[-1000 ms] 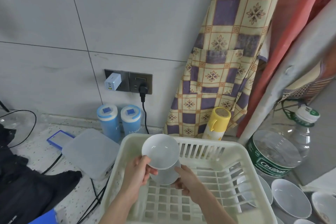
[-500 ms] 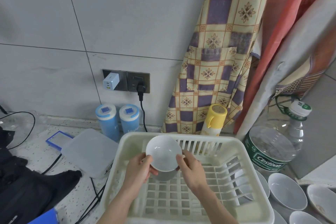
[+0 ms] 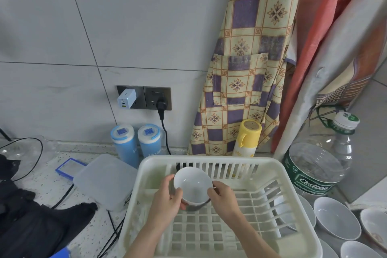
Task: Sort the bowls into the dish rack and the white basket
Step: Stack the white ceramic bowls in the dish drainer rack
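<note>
Speckled counter (image 3: 52, 186), "Cestbon" bottle (image 3: 314, 165), both hands' grip on bowl (image 3: 192, 186)

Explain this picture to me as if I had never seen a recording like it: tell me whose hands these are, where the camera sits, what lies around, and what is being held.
There is no machine here. A person wears a wide-angle camera on the head, so the single view looks forward and down at their own two bare hands.

The left hand and the right hand hold a small white bowl between them, over the back part of a white slatted basket. The bowl is tilted, with its opening toward the camera.

Right of the basket, more white bowls wait on the counter. Behind them lies a big clear water jug. At the wall stand two blue canisters and a yellow bottle, under a checked apron. To the left lies a clear plastic lid.
</note>
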The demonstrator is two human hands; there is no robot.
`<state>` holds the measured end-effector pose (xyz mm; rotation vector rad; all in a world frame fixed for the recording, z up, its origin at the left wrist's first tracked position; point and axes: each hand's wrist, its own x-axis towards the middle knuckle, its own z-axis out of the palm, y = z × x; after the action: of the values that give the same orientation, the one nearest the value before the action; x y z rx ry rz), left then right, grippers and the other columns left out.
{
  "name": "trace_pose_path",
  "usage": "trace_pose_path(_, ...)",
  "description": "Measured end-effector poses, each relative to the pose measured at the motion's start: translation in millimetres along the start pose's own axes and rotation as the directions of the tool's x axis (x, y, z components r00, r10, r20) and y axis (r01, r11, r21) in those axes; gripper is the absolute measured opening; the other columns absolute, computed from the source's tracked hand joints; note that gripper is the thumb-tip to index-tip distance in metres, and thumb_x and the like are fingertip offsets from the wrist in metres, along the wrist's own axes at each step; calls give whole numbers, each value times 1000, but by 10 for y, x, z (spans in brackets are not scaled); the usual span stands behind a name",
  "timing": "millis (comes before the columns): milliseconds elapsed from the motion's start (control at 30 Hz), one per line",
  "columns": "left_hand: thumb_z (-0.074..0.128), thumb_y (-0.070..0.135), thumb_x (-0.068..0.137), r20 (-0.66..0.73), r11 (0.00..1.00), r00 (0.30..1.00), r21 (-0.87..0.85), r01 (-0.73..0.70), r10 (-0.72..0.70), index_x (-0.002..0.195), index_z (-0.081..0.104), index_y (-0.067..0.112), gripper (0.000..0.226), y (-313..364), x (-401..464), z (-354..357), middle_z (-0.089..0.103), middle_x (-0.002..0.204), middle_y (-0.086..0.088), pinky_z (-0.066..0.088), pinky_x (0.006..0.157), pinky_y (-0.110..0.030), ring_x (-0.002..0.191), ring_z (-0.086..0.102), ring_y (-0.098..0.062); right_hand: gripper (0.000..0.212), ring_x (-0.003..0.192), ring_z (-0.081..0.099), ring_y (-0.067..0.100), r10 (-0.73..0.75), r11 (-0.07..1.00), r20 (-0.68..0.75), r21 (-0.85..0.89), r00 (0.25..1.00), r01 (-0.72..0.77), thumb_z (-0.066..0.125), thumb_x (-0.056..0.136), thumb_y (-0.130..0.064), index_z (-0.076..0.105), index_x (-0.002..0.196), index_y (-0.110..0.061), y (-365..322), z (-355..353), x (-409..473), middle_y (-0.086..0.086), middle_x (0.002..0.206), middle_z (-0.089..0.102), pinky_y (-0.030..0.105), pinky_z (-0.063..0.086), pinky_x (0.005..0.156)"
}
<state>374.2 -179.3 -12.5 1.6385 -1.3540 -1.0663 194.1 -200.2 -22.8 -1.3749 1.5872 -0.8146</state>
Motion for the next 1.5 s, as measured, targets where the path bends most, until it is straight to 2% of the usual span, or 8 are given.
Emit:
trace_pose_path(133, 47, 23, 100, -9, 999, 1000, 38, 26, -25, 141, 38, 26, 42, -22, -25, 20, 75, 65, 4, 40, 54, -7, 62, 68, 2, 26, 53, 37, 12, -11, 996, -5, -85, 1000, 11, 46, 87, -7, 44, 63, -17, 20, 47, -13, -4, 56, 45, 25, 27, 50)
trace_pose_path(300, 49, 28, 100, -53, 994, 999, 107, 18, -13, 144, 42, 23, 45, -24, -36, 13, 72, 62, 5, 39, 56, -9, 61, 63, 6, 17, 66, 58, 19, -8, 996, -2, -87, 1000, 7, 46, 89, -10, 58, 85, -20, 5, 46, -45, 3, 65, 60, 26, 36, 52)
trace_pose_path(400, 50, 29, 99, -52, 988, 999, 156, 2, 6, 148, 40, 21, 50, -21, -7, 12, 67, 64, -2, 45, 59, -16, 60, 61, -4, 15, 64, 56, 19, 11, 995, -22, -99, 1000, -13, 46, 89, -13, 60, 90, -15, 5, 50, -31, 14, 73, 66, 29, 39, 55)
trace_pose_path(500, 51, 26, 99, -31, 980, 1000, 196, 8, -2, 149, 40, 19, 52, -26, 24, 10, 65, 65, -9, 47, 66, -20, 66, 63, -13, 12, 54, 46, 16, 42, 990, -20, -132, 999, -45, 45, 89, -16, 55, 84, -20, 15, 49, 3, 7, 66, 61, 28, 35, 53)
trace_pose_path(733, 55, 24, 94, -9, 966, 1000, 259, 1, 2, 141, 46, 24, 48, -43, 44, 12, 61, 65, 2, 43, 62, -19, 67, 62, -8, 29, 53, 49, 14, 70, 975, -36, -211, 997, -76, 46, 91, -23, 56, 118, -18, 25, 84, 43, 9, 75, 70, 25, 36, 49)
trace_pose_path(1233, 55, 18, 94, 44, 922, 999, 387, -19, 3, 144, 40, 24, 53, -167, 67, 7, 50, 62, 5, 39, 61, -19, 59, 51, -5, 31, 54, 47, 7, 21, 934, -52, -356, 998, -39, 45, 93, -26, 45, 124, -28, 93, 151, 28, -9, 58, 50, 27, 36, 50)
trace_pose_path(1400, 55, 22, 93, 5, 922, 1000, 388, 0, -2, 141, 40, 29, 50, -163, 78, -7, 53, 64, 6, 38, 56, -20, 60, 53, -6, 39, 58, 50, 6, 43, 939, -32, -341, 999, -52, 43, 97, -43, 42, 132, -27, 19, 103, -41, -11, 63, 51, 25, 37, 52)
trace_pose_path(1500, 57, 24, 92, -60, 949, 998, 314, -2, 22, 140, 43, 31, 50, -117, 83, -29, 55, 60, 1, 41, 55, -24, 57, 56, -11, 41, 51, 47, 6, 31, 960, -45, -278, 999, -42, 44, 98, -39, 41, 136, -25, -67, -9, -154, -7, 59, 51, 23, 35, 48)
